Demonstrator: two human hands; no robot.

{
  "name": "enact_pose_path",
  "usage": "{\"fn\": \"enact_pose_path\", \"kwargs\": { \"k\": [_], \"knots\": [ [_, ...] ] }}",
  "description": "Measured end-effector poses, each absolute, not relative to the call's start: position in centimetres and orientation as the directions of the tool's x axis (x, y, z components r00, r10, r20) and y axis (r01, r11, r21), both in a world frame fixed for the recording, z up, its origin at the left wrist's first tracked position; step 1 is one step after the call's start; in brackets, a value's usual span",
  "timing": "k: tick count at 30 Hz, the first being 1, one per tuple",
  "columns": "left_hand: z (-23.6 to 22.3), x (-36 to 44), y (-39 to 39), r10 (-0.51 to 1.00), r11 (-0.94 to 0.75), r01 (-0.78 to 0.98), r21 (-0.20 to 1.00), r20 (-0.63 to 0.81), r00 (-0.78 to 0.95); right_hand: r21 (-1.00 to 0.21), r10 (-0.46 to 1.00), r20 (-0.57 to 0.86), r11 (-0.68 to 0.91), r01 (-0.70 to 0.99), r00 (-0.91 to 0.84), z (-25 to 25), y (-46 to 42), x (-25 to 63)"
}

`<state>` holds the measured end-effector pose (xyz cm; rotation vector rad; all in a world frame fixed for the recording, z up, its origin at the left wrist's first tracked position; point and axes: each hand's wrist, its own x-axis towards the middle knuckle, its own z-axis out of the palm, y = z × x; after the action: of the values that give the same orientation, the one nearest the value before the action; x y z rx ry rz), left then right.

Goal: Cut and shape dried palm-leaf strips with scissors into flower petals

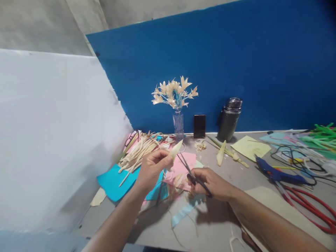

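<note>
The step in hand looks like trimming: in front of the bottle [179, 126], the left hand [158, 163] pinches a pale husk piece [175, 150] between thumb and fingers, its pointed end up. The right hand [210, 182] is curled round the handles of the black scissors [187, 163], blades slightly parted, tips just beside the husk; whether they touch it, I cannot tell. A cut here calls for a steady pinch, with the left fingers clear of the blades.

Pink paper [187, 158] littered with scraps lies in front of the bottle, below the hands, and may hide small offcuts. Left of the bottle are a heap of dry strips [139, 150] and blue paper [115, 180], partly behind the left arm. Right of it stand a phone [199, 126] and a flask [229, 120]; farther right, a glue gun [279, 172] and tangled cords [285, 148] crowd the tabletop [231, 175].
</note>
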<state>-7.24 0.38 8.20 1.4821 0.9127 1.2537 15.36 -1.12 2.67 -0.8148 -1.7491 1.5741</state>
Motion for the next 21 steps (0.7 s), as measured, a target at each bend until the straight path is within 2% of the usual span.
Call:
{"fn": "enact_pose_path", "kwargs": {
  "k": [4, 21],
  "knots": [
    [8.1, -6.2, -0.5, 0.939, -0.279, 0.041, 0.959, 0.263, 0.220, -0.989, 0.824, 0.079, 0.136, 0.060, -0.561, 2.9, -1.3, 15.2],
    [8.3, -7.1, -0.5, 0.943, -0.238, 0.120, 0.964, 0.199, 0.267, -0.988, 0.860, -0.020, 0.062, 0.144, -0.510, 2.5, -1.0, 15.3]
  ]
}}
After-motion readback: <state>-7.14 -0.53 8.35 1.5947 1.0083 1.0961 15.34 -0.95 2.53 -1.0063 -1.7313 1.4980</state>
